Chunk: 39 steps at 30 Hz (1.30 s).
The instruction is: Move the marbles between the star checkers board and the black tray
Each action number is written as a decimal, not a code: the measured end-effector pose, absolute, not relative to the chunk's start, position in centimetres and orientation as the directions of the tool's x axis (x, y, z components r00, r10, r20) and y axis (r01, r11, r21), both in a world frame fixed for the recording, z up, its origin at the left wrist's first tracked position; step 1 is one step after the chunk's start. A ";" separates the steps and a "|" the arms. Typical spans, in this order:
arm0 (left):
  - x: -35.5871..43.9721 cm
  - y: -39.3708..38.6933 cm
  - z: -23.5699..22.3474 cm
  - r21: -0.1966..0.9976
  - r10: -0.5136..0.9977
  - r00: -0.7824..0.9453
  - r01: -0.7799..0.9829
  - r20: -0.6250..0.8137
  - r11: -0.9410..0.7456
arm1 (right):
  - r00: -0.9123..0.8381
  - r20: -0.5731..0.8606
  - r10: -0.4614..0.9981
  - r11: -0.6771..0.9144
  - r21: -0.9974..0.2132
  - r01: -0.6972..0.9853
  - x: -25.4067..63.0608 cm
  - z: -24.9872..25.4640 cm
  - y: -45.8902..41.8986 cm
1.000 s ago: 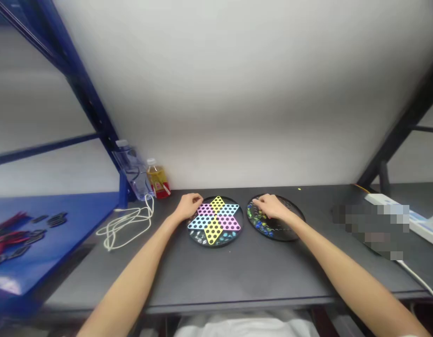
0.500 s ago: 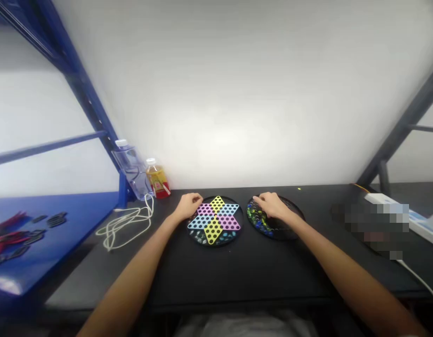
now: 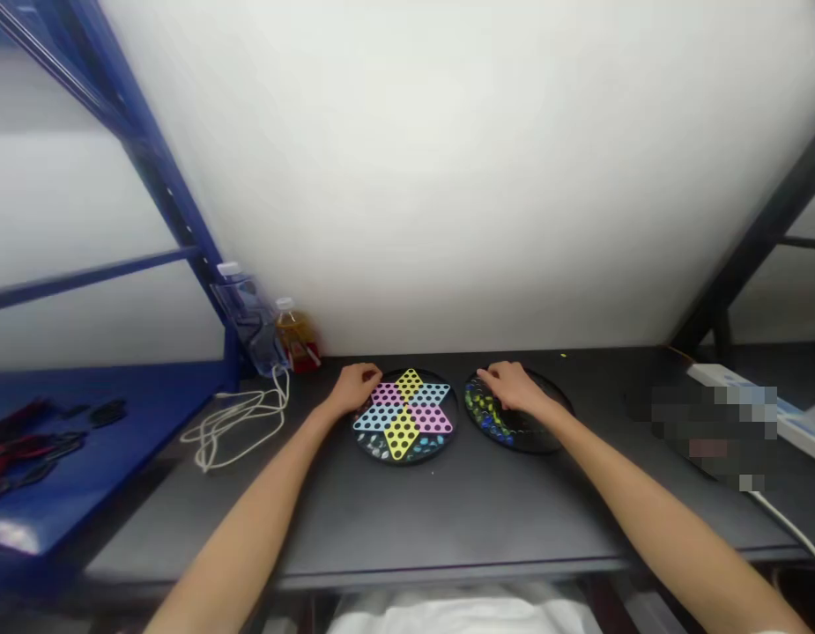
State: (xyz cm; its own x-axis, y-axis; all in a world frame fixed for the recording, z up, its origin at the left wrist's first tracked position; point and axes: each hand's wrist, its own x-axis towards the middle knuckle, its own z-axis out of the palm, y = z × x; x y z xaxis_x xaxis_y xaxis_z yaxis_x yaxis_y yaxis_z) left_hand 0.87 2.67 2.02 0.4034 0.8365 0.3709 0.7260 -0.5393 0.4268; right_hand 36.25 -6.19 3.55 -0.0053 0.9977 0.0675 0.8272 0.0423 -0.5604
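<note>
My left hand [image 3: 358,389] rests at the left rim of a round black Chinese checkers board [image 3: 407,414], whose star is pink, blue and yellow. Small glass marbles [image 3: 381,449] lie along the board's near edge. To the right sits a second round black tray [image 3: 545,438]. My right hand [image 3: 513,389] hangs over it with the fingers reaching down towards a cluster of green, yellow and blue marbles [image 3: 483,414]. The hands hide the tray's far part and the board's left edge. Whether either hand holds a marble is too small to tell.
Behind on the left stand a water bottle [image 3: 245,317] and a juice bottle [image 3: 296,342]. A white cable [image 3: 241,427] lies coiled on the dark table [image 3: 466,519]. A blue shelf [image 3: 83,440] is at left. A white power strip [image 3: 730,385] lies at right.
Both hands stay almost in place, and my right hand shifts only slightly over the marbles.
</note>
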 end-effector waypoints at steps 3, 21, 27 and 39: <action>0.8 2.7 2.0 0.425 0.830 0.419 0.718 0.368 -0.551 | -0.018 0.023 1.000 0.029 -0.660 0.751 36.3 3.2 -6.1; -2.3 1.5 6.5 0.303 0.930 0.353 0.902 -0.106 -0.308 | 0.070 0.216 0.974 0.007 -0.337 0.942 36.1 3.8 -6.3; -0.6 1.8 5.4 0.206 0.837 0.428 0.835 0.341 -0.511 | -0.103 0.311 0.945 0.228 -0.398 0.889 34.0 4.3 -7.5; -0.5 1.9 4.5 0.285 0.847 0.500 0.798 0.178 -0.531 | -0.375 0.155 0.914 0.405 -0.275 0.872 29.8 4.5 -9.8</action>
